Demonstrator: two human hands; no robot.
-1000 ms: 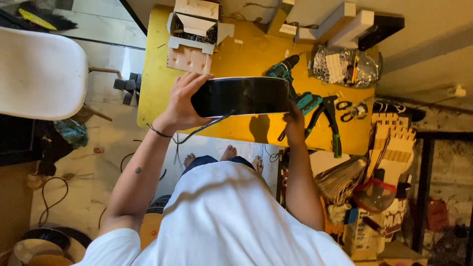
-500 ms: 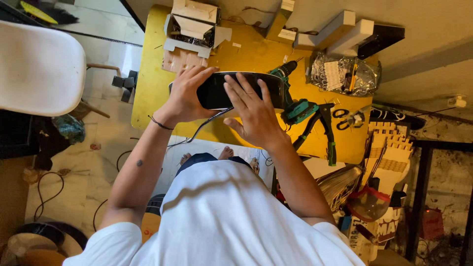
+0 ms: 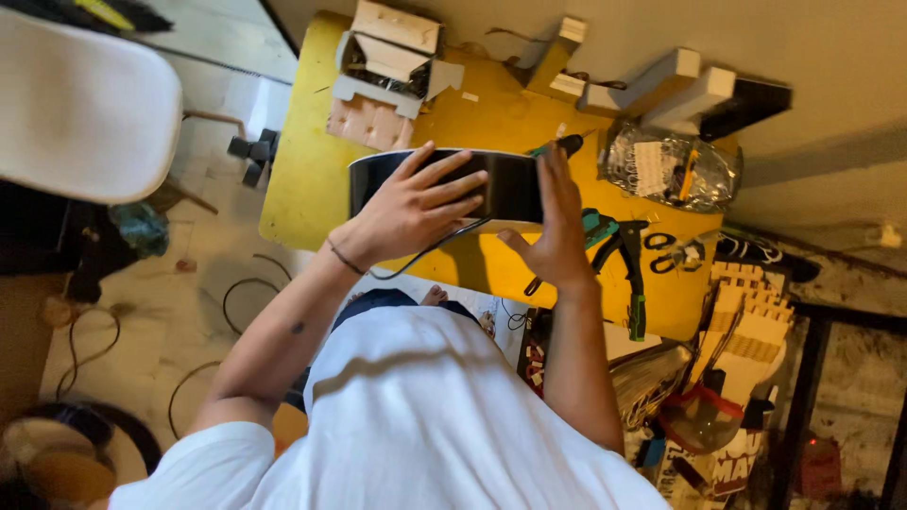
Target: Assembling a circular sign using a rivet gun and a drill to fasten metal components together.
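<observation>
Both hands are on a black glossy panel [image 3: 515, 184] that I hold above the yellow table [image 3: 302, 179]. Left hand [image 3: 411, 203] lies flat across the panel's near face, fingers spread wide and pointing right, a thin dark band on the wrist. Right hand [image 3: 557, 227] stands upright against the panel's right end, palm pressed to the edge, fingers straight and close together. So the panel is held between the two hands rather than gripped in a fist; it runs left to right and sits level, over the middle of the table.

Just right of the right hand I see a teal and black tool [image 3: 605, 231] lying on the table, and beyond it a pair of scissors [image 3: 675, 253] with black handles. Farther off, near the wall, a clear plastic bag [image 3: 671, 170] holds small parts. At the far left of the table stands an open cardboard box [image 3: 387, 57], with pale wooden blocks [image 3: 661, 85] along the far edge to the right. A thin dark cable [image 3: 430, 250] hangs below the left wrist. White chair [image 3: 85, 104] stands well apart on the left, off the table, and stacked cut cardboard pieces [image 3: 751, 321] lie at the right, beside the table's end
</observation>
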